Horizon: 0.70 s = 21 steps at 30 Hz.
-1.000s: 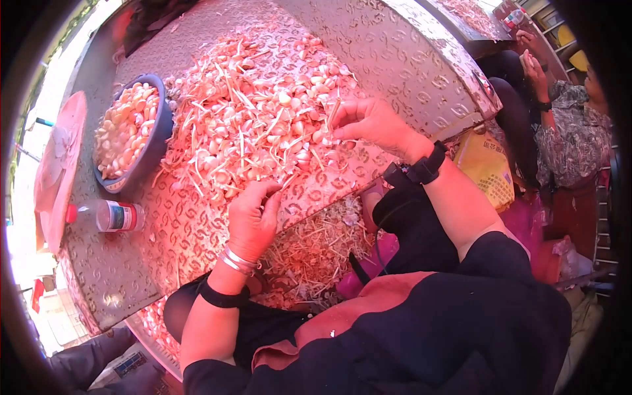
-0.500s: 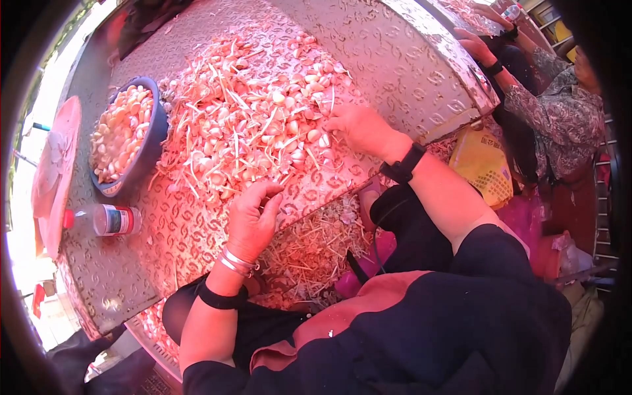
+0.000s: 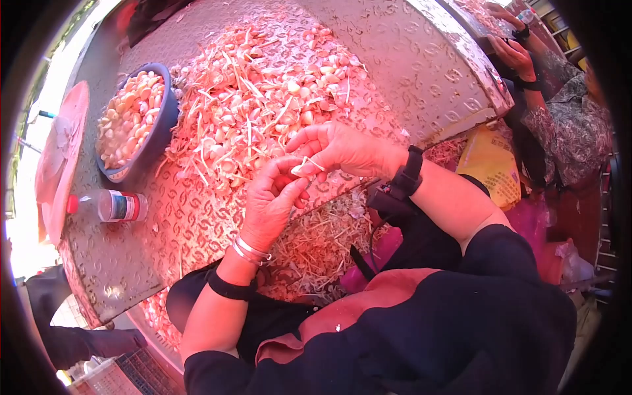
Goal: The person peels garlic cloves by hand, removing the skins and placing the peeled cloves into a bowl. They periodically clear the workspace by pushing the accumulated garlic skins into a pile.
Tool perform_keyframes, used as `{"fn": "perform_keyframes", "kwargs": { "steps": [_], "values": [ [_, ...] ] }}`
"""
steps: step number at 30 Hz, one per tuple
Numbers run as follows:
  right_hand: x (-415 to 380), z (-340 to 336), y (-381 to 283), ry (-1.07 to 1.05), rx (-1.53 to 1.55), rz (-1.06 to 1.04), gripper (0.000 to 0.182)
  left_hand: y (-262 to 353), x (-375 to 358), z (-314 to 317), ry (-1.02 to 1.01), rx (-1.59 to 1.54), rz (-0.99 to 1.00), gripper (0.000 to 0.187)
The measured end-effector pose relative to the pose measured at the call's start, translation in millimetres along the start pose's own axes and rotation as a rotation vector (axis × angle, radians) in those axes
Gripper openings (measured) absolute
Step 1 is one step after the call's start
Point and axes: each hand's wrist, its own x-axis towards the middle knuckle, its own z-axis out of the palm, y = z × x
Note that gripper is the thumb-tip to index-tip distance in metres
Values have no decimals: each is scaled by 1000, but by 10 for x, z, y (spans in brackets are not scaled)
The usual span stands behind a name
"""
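Note:
My left hand point(image 3: 271, 201) and my right hand point(image 3: 332, 148) meet over the near edge of the metal table, fingertips closed around a small pale garlic clove point(image 3: 304, 168) with skin sticking out. Both hands touch it. Beyond them a wide heap of garlic cloves and stalk scraps point(image 3: 243, 112) covers the patterned table top point(image 3: 178, 227). A blue bowl point(image 3: 170, 108) at the left of the heap holds peeled cloves point(image 3: 131, 118).
A bottle with a red cap point(image 3: 118, 205) lies near a pink round lid or hat point(image 3: 69, 158) at the left. Scraps point(image 3: 316, 243) lie below the table edge. A yellow sack point(image 3: 490, 168) and a co-worker point(image 3: 569, 125) are at the right.
My right hand has come back from the heap to my left hand, and a clove is now between them. The view has shifted slightly. The co-worker's hands have moved.

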Motion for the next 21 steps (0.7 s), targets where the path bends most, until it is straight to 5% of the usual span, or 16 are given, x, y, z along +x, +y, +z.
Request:
{"fn": "perform_keyframes", "kwargs": {
  "steps": [7,9,11,13,14,16,21],
  "values": [
    [-21,-16,65,84,-71,57,24,-57,29,-149,85,-320,-158,14],
    [-74,-56,3,-303,-778,-18,15,-58,37,-210,119,-468,-233,13],
    [-202,-42,-109,-352,-976,-26,14,-65,33,-246,75,-639,-283,13],
    [-249,-149,-217,195,-1247,-93,15,-69,27,-249,37,-693,-295,12],
    [-256,-297,-224,200,-1248,-91,15,-64,26,-247,-2,-747,-299,12],
    [-227,-632,-180,542,-1424,-398,13,-45,23,-257,-29,-770,-318,11],
    [-301,-758,-132,574,-1821,-246,18,-56,31,-267,-69,-808,-373,9]
  ]
}}
